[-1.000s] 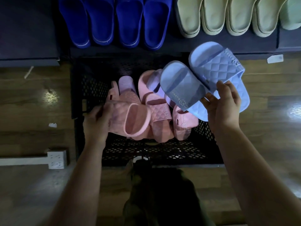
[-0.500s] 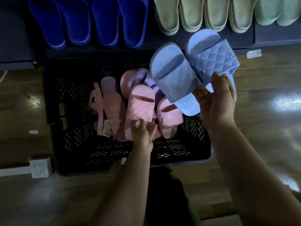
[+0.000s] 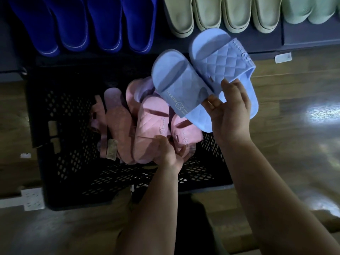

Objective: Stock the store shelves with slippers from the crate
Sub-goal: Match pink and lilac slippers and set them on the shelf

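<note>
Above a black mesh crate [image 3: 60, 126] on a wooden floor [image 3: 294, 85], the right hand [image 3: 230, 115] holds a pair of light blue slippers [image 3: 184, 83]. Its fingers and thumb pinch their near ends, and the slippers point away towards the far shelf [image 3: 303, 35]. The left hand [image 3: 168, 153] reaches into the crate, fingers curled round the near end of a pink slipper [image 3: 150, 126] on a pile of other pink slippers [image 3: 117, 126]. On the shelf stand dark blue slippers [image 3: 73, 21] at left and pale beige slippers [image 3: 220, 13] at right.
</note>
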Available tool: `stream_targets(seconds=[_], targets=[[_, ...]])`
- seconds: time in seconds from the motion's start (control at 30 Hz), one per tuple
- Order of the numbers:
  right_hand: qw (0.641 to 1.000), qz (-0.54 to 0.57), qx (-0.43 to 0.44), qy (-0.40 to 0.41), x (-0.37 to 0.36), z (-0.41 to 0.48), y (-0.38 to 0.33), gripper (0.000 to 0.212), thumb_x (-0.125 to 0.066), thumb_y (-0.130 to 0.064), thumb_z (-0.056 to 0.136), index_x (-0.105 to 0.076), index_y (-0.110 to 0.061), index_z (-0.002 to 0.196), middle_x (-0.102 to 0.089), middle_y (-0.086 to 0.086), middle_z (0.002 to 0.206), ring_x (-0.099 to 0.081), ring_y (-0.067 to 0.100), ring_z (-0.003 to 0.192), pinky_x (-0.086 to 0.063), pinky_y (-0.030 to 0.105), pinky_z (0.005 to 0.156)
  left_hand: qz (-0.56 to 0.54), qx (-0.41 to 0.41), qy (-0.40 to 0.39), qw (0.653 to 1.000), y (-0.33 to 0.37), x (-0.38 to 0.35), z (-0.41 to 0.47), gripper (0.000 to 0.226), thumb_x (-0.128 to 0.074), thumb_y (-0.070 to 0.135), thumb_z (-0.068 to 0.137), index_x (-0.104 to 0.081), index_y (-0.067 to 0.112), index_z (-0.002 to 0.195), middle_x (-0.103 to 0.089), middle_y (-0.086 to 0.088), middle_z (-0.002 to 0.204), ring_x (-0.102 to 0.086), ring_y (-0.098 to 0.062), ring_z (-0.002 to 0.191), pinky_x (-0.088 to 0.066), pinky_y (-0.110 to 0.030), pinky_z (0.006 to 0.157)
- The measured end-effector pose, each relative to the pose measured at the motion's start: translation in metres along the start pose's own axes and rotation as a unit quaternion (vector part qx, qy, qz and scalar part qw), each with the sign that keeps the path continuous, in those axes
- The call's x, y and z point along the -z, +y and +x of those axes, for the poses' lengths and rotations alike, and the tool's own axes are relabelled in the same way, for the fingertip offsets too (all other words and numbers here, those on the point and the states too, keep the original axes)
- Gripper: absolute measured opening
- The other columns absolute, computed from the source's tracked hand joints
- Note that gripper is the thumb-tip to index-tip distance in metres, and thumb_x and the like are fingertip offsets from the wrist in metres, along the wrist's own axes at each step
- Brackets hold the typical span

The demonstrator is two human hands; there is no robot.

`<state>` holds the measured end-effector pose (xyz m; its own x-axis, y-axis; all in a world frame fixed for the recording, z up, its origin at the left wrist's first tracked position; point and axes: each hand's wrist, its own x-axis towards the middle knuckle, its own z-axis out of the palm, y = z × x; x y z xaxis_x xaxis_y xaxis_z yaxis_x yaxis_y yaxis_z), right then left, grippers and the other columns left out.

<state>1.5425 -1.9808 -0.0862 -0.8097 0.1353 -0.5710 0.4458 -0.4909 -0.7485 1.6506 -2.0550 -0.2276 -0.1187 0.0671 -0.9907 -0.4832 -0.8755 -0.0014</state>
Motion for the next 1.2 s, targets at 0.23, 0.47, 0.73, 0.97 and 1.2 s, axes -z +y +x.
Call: stream_targets(seconds=[0.23,0.47,0.73,0.97,1.2], targets=[[1.000,-0.013,-0.011,0.009,0.001,0.002,0.005,0.020,-0.057,-0.013,0.088,-0.042,-0.019,0.076,-0.047,-0.002,0.078,-0.040,0.016,0.066,-0.046,0.034,0.077,0.084,0.015,0.041,0.995,0.005,-0.006,-0.001,0.068,-0.027,0.076,0.086,-0.060,0.022,0.113,-0.066,-0.002,0.090,-0.062,-0.022,0.076,-0.053,-0.034,0.061],[0.999,-0.024,-0.020,0.025,-0.003,0.000,0.004,0.017,-0.060,-0.016,0.084,-0.044,-0.015,0.086,-0.044,0.005,0.087,-0.038,0.023,0.071,-0.045,0.036,0.078,-0.065,-0.048,-0.022,0.996,0.007,-0.001,-0.005,0.044,-0.047,0.056,0.091,-0.067,0.017,0.093,-0.066,0.006,0.084,-0.054,-0.016,0.083,-0.043,-0.028,0.065],[0.998,-0.017,-0.030,0.049,-0.017,-0.034,-0.035,0.019,-0.061,-0.014,0.085,-0.047,-0.011,0.098,-0.053,0.008,0.094,-0.044,0.030,0.088,-0.045,0.046,0.092,-0.108,-0.069,0.020,0.991,0.034,-0.013,-0.063,0.033,-0.046,0.037,0.098,-0.053,0.018,0.124,-0.071,0.007,0.065,-0.054,-0.006,0.068,-0.036,-0.013,0.054],[0.994,-0.049,-0.030,0.089,-0.056,-0.088,-0.105,0.014,-0.057,-0.010,0.092,-0.053,-0.020,0.084,-0.055,-0.001,0.082,-0.048,0.020,0.072,-0.047,0.040,0.083,-0.104,-0.148,0.069,0.981,0.080,0.000,-0.168,0.037,-0.046,0.031,0.099,-0.054,0.006,0.126,-0.061,-0.010,0.123,-0.060,-0.020,0.110,-0.043,-0.029,0.099],[0.993,-0.053,-0.048,0.091,-0.098,-0.147,-0.175,0.018,-0.060,-0.014,0.092,-0.053,-0.015,0.109,-0.057,0.005,0.096,-0.051,0.020,0.073,-0.048,0.036,0.076,-0.123,-0.131,0.094,0.979,0.126,0.043,-0.273,0.029,-0.050,0.029,0.098,-0.057,0.005,0.115,-0.052,-0.010,0.139,-0.056,-0.020,0.110,-0.042,-0.025,0.076]])
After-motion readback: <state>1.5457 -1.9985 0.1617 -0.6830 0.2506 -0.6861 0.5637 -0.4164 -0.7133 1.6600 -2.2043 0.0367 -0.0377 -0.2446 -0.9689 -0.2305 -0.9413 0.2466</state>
